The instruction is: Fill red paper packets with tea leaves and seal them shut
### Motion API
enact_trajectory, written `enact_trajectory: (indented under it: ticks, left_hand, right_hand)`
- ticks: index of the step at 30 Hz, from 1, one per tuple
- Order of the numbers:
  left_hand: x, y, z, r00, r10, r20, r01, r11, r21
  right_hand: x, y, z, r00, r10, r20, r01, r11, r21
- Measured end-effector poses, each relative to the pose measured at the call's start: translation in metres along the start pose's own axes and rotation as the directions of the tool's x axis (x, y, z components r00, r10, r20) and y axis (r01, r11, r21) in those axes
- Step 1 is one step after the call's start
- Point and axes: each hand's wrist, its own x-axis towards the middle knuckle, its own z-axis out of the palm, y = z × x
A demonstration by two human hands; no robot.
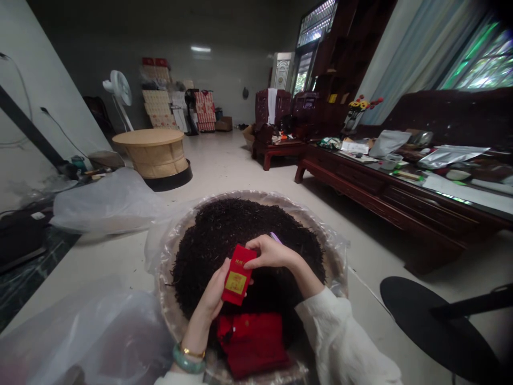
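Observation:
A small red packet (239,274) with a yellow label is held upright over a heap of dark loose tea leaves (224,235). My left hand (214,291) grips the packet from below and behind. My right hand (270,252) pinches the packet's top edge; a small purple thing shows behind its fingers. The tea lies on a wide round basket tray (168,289) lined with clear plastic. A stack of more red packets (252,342) rests on the tray's near edge, under my wrists. A green bangle sits on my left wrist.
Clear plastic bags (104,200) lie on the floor at left and near left. A round wooden tub (154,152) and a fan stand behind. A long dark wooden table (385,198) with foil bags runs along the right. A black round stool seat (436,326) sits at right.

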Motion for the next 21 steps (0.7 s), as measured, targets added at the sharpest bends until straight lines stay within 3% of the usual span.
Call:
enact_trajectory:
  ticks: [6, 9, 11, 13, 16, 18, 21]
  left_hand:
    - [0.0, -0.001, -0.002, 0.999, 0.011, -0.042, -0.009, 0.999, 0.042]
    - [-0.001, -0.001, -0.006, 0.998, 0.035, -0.06, -0.034, 0.999, 0.027]
    - [-0.001, -0.001, -0.008, 0.995, 0.083, -0.048, -0.082, 0.996, 0.023]
    - [-0.001, -0.002, -0.01, 0.988, 0.145, -0.043, -0.144, 0.989, 0.035]
    - [0.0, -0.005, -0.011, 0.976, 0.214, -0.05, -0.21, 0.976, 0.064]
    - [0.001, -0.008, -0.011, 0.975, 0.221, -0.02, -0.219, 0.972, 0.084]
    - [0.0, -0.01, -0.012, 0.981, 0.185, 0.057, -0.19, 0.976, 0.107]
  right_hand:
    - [0.007, 0.011, -0.016, 0.994, 0.069, -0.081, -0.051, 0.976, 0.21]
    - [0.012, 0.02, -0.023, 0.968, 0.125, -0.217, -0.062, 0.96, 0.272]
    - [0.011, 0.021, -0.022, 0.935, 0.114, -0.336, -0.052, 0.981, 0.186]
    - [0.006, 0.014, -0.016, 0.911, 0.06, -0.408, -0.033, 0.997, 0.073]
    - [-0.003, -0.002, 0.004, 0.924, -0.036, -0.38, 0.032, 0.999, -0.016]
    - [-0.006, -0.01, 0.017, 0.932, -0.083, -0.353, 0.07, 0.996, -0.049]
    - [-0.003, -0.011, 0.029, 0.915, -0.06, -0.398, 0.06, 0.998, -0.013]
